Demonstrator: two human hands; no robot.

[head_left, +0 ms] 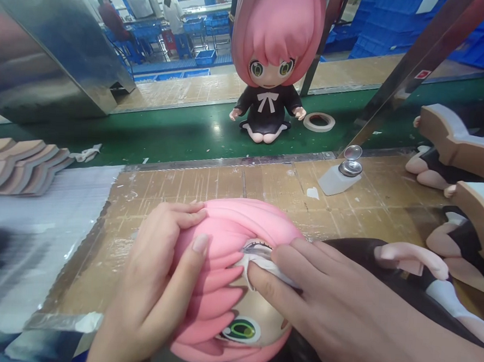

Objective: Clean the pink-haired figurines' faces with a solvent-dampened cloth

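Glossy pink-haired, green-eyed doll head (215, 283) — steadied at the near edge of the scuffed tan desk (176, 185). Laid the left hand (154, 268) on the hair (240, 216), with the grip spread. Pressed a crumpled white cloth (270, 264) to the farther eye (261, 248), pinching it in the grip of the right hand (321, 287). Saw a seated, black-dressed figure (267, 98) beyond on a green surface (179, 139) — beside a cream tape roll (309, 123).
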